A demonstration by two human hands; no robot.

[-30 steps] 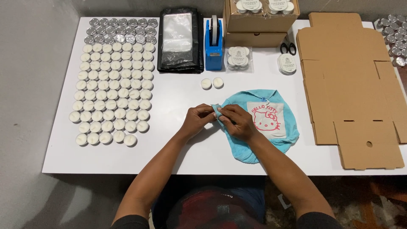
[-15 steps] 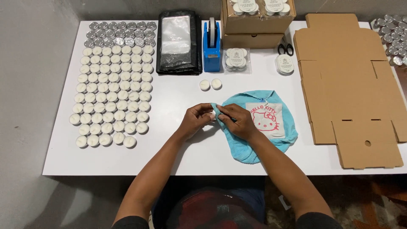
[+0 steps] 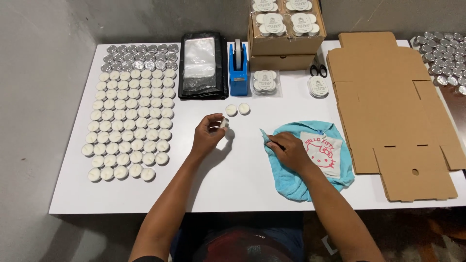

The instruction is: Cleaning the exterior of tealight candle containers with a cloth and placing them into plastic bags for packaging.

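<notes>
Bare white tabletop (image 3: 242, 174) lies open between the two hands and on toward the near edge, below both wrists. Beyond the left hand's (image 3: 208, 135) knuckles, rows of small round white tealight candles (image 3: 128, 123) fill the far left of the table, with silver metal cups (image 3: 141, 52) past them at the far edge. Just past the left fingertips sit two loose white tealights (image 3: 237, 109), touching each other. Farther off stand a blue tape dispenser (image 3: 237, 68), a black stack of clear plastic bags (image 3: 204, 65) and open brown cardboard boxes (image 3: 284, 41) holding clear-wrapped packs of tealights; one such clear pack (image 3: 265, 82) and a round labelled pack (image 3: 318, 86) lie on the table before the boxes. Outside the right hand (image 3: 290, 151), a flat unfolded brown cardboard sheet (image 3: 388, 106) runs to the table's right side.

The left fingers are pinched around a single small white tealight in a silver cup (image 3: 224, 123), lifted just off the table at the fingertips. The right fingers grip the corner of a light blue cloth with a pink cartoon print (image 3: 315, 155), which lies flat under and beside that hand, well apart from the held tealight.
</notes>
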